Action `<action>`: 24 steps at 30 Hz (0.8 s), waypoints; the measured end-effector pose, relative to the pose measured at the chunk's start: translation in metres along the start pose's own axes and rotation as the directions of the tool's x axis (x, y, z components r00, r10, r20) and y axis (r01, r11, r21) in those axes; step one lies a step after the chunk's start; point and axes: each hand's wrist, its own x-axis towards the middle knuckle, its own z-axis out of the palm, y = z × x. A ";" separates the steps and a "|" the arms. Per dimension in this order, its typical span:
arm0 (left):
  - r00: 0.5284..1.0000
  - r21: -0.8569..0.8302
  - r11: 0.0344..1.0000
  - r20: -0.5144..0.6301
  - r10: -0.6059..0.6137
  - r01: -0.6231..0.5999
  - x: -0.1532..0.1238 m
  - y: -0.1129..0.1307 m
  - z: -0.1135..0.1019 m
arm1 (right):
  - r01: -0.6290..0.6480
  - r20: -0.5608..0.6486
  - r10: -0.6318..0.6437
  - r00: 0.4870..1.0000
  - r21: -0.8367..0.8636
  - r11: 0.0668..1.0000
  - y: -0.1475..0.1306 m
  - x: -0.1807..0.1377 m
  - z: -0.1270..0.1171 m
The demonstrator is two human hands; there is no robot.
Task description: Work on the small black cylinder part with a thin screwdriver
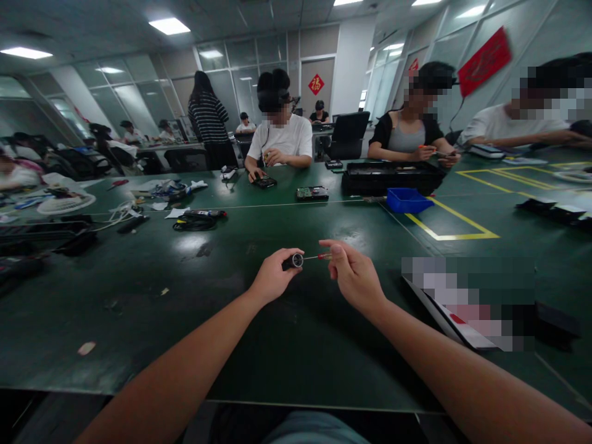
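In the head view, my left hand (272, 276) is wrapped round a black cylindrical part (293, 261). Its round end, with a silver rim, faces me, and what lies inside that end is too small to make out. My right hand (357, 276) grips a small screwdriver (324, 256) with a red and clear handle, the index finger stretched out along it. The thin shaft points left at the cylindrical part, and whether the tip touches it I cannot tell. Both hands are above the green table (296, 345).
On the right lies a blurred-out flat item (462, 327) beside a black block (557, 324). Farther off are a blue bin (407, 200), a long black casing (393, 179), a circuit-board device (312, 193) and a coiled black cable (197, 220). Several people work across the table.
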 end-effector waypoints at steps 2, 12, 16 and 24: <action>1.000 0.004 1.000 0.010 0.005 -0.005 0.000 -0.001 0.000 | -0.010 -0.013 0.010 1.000 -0.035 0.999 -0.002 0.000 0.000; 1.000 0.023 1.000 0.001 -0.016 0.016 0.000 0.003 -0.003 | 0.002 0.033 -0.001 0.999 -0.024 1.000 0.002 -0.001 -0.003; 1.000 0.018 1.000 0.015 -0.020 0.019 0.000 0.006 -0.003 | -0.007 0.022 0.008 1.000 -0.058 0.998 -0.001 0.000 -0.002; 1.000 0.020 1.000 -0.007 -0.009 0.009 0.000 0.001 -0.001 | -0.035 0.049 0.040 0.998 -0.105 0.994 -0.001 0.001 -0.002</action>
